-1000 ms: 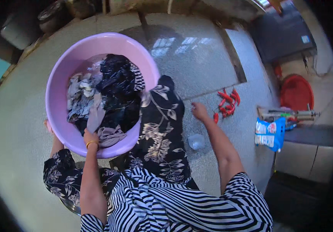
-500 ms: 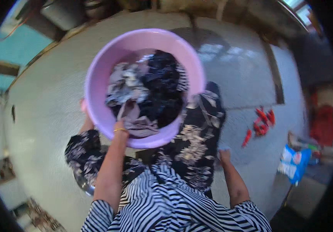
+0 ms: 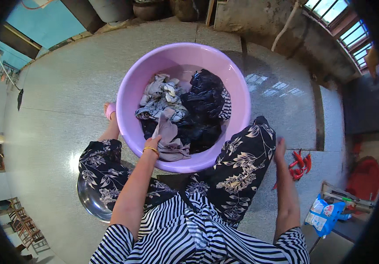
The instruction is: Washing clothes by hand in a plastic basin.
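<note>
A large lilac plastic tub [image 3: 128, 99] of wet clothes stands between my legs. On its near left side my left hand [image 3: 153, 143] is closed on a greyish-mauve cloth [image 3: 168, 138], part of it raised to a peak. Beyond the cloth lies a bunched pale grey, patterned garment [image 3: 168, 97]. Dark, wet clothing [image 3: 203, 99] fills the tub's right half, with a black-and-white striped piece [image 3: 227, 104] at its edge. My right hand [image 3: 280, 148] is outside the tub, beside my right knee and close to some red peppers [image 3: 299, 167]. Its fingers are blurred and partly hidden.
A shiny metal basin [image 3: 88, 198] rests on the floor by my left leg. To the right are a blue-and-white plastic packet [image 3: 323, 213] and a red basin [image 3: 365, 178]. Pots [image 3: 150, 9] line the far wall. The floor [image 3: 57, 127] has wet patches at right.
My right hand has moved forward from beside my thigh to beside my knee. My left hand still grips the mauve cloth. The whole view has shifted, putting the tub lower and farther right.
</note>
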`<state>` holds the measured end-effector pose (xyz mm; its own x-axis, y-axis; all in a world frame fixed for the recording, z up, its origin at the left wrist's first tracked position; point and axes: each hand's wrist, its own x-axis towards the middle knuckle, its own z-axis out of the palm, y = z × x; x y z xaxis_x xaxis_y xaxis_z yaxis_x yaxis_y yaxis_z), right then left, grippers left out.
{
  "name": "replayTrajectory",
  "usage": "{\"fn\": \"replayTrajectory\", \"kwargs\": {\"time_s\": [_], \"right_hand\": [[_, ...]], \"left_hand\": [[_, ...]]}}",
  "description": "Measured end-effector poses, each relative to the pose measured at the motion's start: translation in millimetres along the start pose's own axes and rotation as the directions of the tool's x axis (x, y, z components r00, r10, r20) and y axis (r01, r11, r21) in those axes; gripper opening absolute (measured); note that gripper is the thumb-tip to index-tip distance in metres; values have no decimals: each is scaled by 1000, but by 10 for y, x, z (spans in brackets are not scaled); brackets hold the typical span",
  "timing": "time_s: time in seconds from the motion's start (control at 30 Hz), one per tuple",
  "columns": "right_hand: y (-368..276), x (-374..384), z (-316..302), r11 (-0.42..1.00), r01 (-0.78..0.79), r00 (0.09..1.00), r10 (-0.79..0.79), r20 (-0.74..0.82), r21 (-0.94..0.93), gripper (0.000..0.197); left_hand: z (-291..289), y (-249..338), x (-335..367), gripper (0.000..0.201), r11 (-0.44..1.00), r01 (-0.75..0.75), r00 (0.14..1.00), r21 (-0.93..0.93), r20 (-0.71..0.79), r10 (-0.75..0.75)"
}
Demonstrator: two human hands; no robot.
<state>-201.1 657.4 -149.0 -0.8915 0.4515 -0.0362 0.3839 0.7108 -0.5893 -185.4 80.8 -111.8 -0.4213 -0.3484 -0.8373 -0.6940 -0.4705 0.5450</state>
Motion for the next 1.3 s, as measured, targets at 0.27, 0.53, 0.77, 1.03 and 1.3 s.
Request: {"fn": "replayTrajectory", "kwargs": {"time_s": [0.27, 0.53, 0.77, 1.03, 1.3], "right_hand": [[-2996, 1106, -109, 779, 589, 723, -627, 292, 214, 26], [-3209, 542, 1413, 735, 660, 605, -400, 689, -153, 26], [-2497, -131, 2014, 762, 618, 684, -400, 610, -192, 29], [-2381, 12, 2106, 875, 458, 648, -205, 734, -159, 31], [-2350, 57, 2063, 723, 689, 297, -214, 931, -54, 35]], "left_hand": [[-153, -153, 206, 35, 990, -94, 993, -110, -77, 85], [-25, -89, -21, 31, 987, -103, 994, -122, -35, 99], [-77, -241, 109, 35, 991, -129, 991, -22, -42, 128], [-59, -248, 85, 38, 991, -134, 990, -25, -57, 133], [-58, -231, 10, 38, 979, -144, 989, -148, -42, 139]]}}
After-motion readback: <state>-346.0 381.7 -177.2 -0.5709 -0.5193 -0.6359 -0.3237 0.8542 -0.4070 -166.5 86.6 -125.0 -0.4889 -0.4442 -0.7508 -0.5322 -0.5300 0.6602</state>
